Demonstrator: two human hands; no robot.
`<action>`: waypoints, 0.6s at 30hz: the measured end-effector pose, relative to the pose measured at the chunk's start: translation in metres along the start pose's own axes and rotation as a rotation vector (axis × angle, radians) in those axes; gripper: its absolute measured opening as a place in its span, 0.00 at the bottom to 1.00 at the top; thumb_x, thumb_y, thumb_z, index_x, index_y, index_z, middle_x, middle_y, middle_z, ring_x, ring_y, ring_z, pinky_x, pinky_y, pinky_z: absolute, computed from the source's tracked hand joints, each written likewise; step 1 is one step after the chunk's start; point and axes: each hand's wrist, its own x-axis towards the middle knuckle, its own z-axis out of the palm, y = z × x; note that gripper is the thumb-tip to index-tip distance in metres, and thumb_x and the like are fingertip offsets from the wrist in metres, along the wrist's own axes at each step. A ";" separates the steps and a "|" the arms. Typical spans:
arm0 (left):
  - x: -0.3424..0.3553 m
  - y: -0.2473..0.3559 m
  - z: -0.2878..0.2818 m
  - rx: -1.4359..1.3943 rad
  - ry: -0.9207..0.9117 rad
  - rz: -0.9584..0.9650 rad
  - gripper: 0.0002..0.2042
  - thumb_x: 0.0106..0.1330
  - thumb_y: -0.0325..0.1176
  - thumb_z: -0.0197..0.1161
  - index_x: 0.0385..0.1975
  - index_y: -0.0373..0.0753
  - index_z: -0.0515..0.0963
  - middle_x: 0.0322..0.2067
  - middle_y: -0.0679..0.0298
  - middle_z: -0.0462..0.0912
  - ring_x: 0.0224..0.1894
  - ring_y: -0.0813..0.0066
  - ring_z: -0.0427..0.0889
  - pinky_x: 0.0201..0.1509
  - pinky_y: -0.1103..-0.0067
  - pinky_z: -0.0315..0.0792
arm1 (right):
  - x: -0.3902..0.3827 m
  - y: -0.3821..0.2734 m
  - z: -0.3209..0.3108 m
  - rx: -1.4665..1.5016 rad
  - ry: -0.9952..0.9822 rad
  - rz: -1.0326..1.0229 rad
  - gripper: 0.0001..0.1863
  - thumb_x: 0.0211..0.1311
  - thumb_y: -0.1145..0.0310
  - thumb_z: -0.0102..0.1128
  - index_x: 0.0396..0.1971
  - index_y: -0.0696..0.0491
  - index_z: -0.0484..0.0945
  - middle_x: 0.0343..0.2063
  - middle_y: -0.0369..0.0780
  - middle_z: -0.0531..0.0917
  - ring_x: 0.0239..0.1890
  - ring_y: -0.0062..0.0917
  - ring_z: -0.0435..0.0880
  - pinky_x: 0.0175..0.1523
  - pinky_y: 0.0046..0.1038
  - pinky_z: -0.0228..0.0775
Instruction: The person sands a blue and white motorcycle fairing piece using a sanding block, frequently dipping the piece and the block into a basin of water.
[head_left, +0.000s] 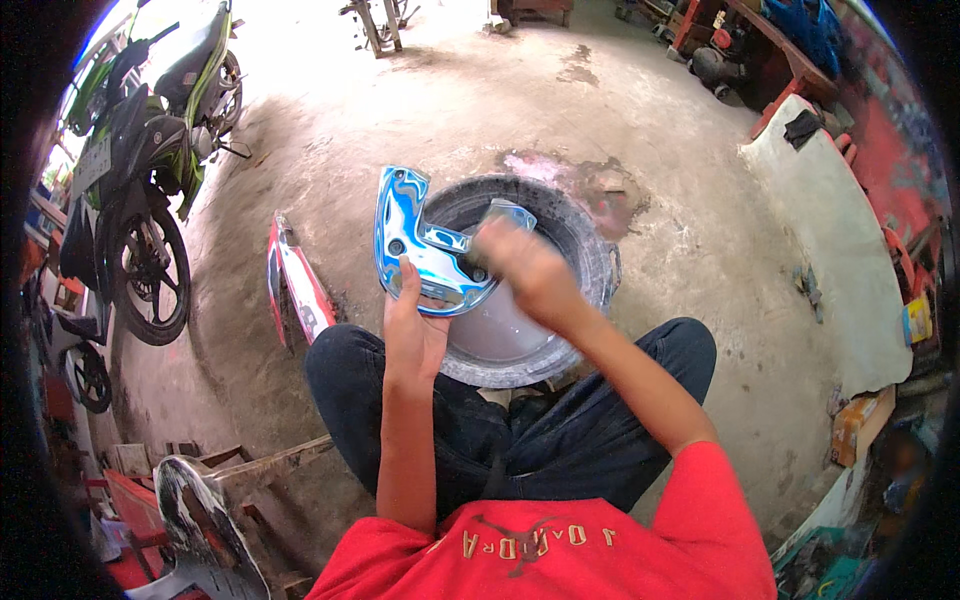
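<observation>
Panel: glossy blue-and-silver curved body panel (388, 225), motorcycle-type by its shape, held up over the left side of the round basin (603, 262) with cloudy water (495, 340) in it.
Left hand (412, 335): pinching the panel's lower edge, thumb flat on the face, fingers mostly hidden behind.
Right hand (530, 275): at the panel's right side, motion-blurred; can't tell whether it grips, presses or holds something.
Weight and stiffness: probably light, one hand bears it; likely rigid molded plastic.
Surface: looks slick, more so if wet; finish probably scratches easily.
Best hold: lower curved rim, thumb in front, fingers spread behind; narrow upper arm likely the weaker spot, poor for levering.
</observation>
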 end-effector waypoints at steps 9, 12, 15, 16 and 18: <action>0.000 -0.001 -0.005 -0.047 -0.030 -0.001 0.20 0.79 0.41 0.54 0.64 0.38 0.66 0.56 0.58 0.79 0.58 0.64 0.80 0.59 0.63 0.77 | -0.004 -0.024 -0.004 0.110 -0.106 -0.123 0.25 0.60 0.76 0.54 0.60 0.53 0.77 0.59 0.48 0.80 0.62 0.43 0.79 0.67 0.40 0.71; -0.001 -0.004 -0.002 -0.040 -0.041 -0.032 0.21 0.79 0.41 0.54 0.64 0.38 0.66 0.56 0.58 0.79 0.58 0.64 0.80 0.61 0.62 0.76 | 0.004 0.005 -0.009 -0.007 0.022 0.174 0.24 0.60 0.79 0.53 0.58 0.54 0.77 0.57 0.48 0.81 0.63 0.44 0.78 0.68 0.41 0.70; 0.000 0.001 -0.012 -0.045 -0.014 -0.003 0.21 0.78 0.42 0.55 0.64 0.38 0.66 0.57 0.59 0.78 0.57 0.65 0.81 0.60 0.64 0.77 | -0.001 -0.047 0.000 0.135 -0.088 -0.046 0.26 0.60 0.79 0.54 0.60 0.55 0.76 0.58 0.47 0.81 0.63 0.45 0.78 0.66 0.42 0.71; 0.003 0.001 -0.021 0.033 -0.001 -0.045 0.21 0.78 0.42 0.55 0.64 0.38 0.65 0.58 0.58 0.77 0.58 0.65 0.80 0.61 0.63 0.76 | -0.004 -0.062 -0.007 0.202 -0.178 -0.194 0.28 0.58 0.79 0.55 0.62 0.55 0.74 0.59 0.48 0.80 0.63 0.44 0.78 0.66 0.41 0.72; 0.004 -0.003 -0.021 0.029 -0.055 -0.068 0.22 0.78 0.43 0.55 0.65 0.38 0.65 0.59 0.57 0.77 0.59 0.65 0.79 0.61 0.64 0.77 | 0.001 -0.039 -0.007 0.138 -0.134 -0.105 0.29 0.56 0.80 0.57 0.61 0.54 0.75 0.59 0.48 0.80 0.63 0.43 0.78 0.66 0.41 0.72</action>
